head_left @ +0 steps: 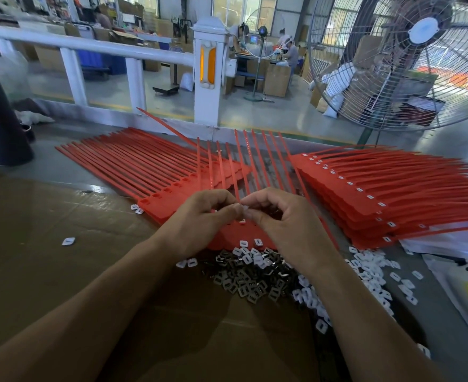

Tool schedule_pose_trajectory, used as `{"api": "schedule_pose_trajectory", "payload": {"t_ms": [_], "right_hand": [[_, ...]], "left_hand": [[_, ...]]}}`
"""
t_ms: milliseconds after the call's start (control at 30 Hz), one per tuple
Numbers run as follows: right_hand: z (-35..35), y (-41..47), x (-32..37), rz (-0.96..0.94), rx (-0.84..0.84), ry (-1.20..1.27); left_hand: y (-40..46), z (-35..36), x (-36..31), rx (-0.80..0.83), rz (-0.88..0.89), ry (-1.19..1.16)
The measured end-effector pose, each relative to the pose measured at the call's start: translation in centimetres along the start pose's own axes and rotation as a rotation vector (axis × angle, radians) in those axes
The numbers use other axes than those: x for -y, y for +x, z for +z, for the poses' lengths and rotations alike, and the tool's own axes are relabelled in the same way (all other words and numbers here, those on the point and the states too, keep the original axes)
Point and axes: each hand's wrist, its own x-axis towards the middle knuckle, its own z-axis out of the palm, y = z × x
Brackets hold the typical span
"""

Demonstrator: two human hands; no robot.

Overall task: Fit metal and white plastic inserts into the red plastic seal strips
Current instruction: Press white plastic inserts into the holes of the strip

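- Head view showed your left hand and right hand meeting fingertip to fingertip just above the comb of red seal strips lying on the counter directly in front of you.
- Your left fingers were curled in with the thumb and forefinger closed together at the tips; something small seemed to be pinched there, but I could not tell what it was.
- Your right fingers were curled too, and pinched a small white plastic insert between thumb and forefinger.
- You held both hands close over the strip heads, probably so the insert could go straight down into a socket; one white piece already sat in the comb just below your fingertips.
- You kept the loose dark metal inserts heaped right under your wrists, and the white inserts spilled beside them toward your right, likely so that either hand could reach a piece without travelling.
- Unfilled strips, their sockets bare, lay fanned out to your left; the stack of finished strips, each showing a white square at its head, lay to your right, so work appeared to pass from left to right.
- A few stray white inserts lay apart on the brown cardboard to your left.
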Motion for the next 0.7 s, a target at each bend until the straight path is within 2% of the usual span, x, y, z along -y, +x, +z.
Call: {"api": "schedule_pose_trajectory", "payload": {"t_ms": [133, 400, 567, 700], "right_hand": [[-0.2, 0.1, -0.5, 0.066, -0.055, -0.04], [-1.6, 0.7, -2.6, 0.229, -0.237, -0.118], [-2.7, 1.0, -3.8, 0.295, -0.289, -0.223], [-2.9, 1.0, -4.3, 0.319, -0.262, -0.297]], "left_hand": [[-0.1, 0.0, 0.2, -0.044, 0.026, 0.125], [0.1, -0.7, 1.3, -0.073, 0.042, 0.574], [0.3, -1.0, 1.9, -0.068, -0.021, 0.697], [0.4, -0.9, 2.1, -0.054, -0.035, 0.726]]}}
